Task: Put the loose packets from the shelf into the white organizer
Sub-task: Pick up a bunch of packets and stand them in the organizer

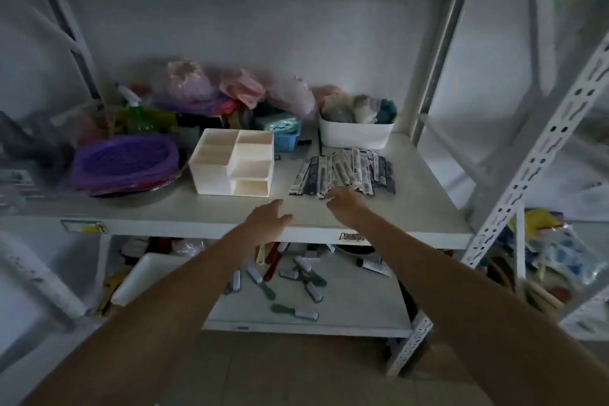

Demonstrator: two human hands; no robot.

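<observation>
Several long, narrow black-and-white packets [346, 171] lie side by side in a fan on the white shelf board [425, 194]. To their left stands the white organizer [216, 181], its open compartments showing nothing inside. My right hand [346, 204] reaches to the near ends of the packets, fingers spread, fingertips at or just touching them. My left hand [268, 216] hovers over the shelf's front edge, between the organizer and the packets, fingers loosely apart and holding nothing.
Purple baskets [125, 161] sit left of the organizer. Behind are a small blue basket [285, 142], a green spray bottle [136, 109], plastic bags and a white bin [356, 135] of cloths. Brushes [296, 277] lie scattered on the lower shelf. A perforated upright [540, 155] stands at right.
</observation>
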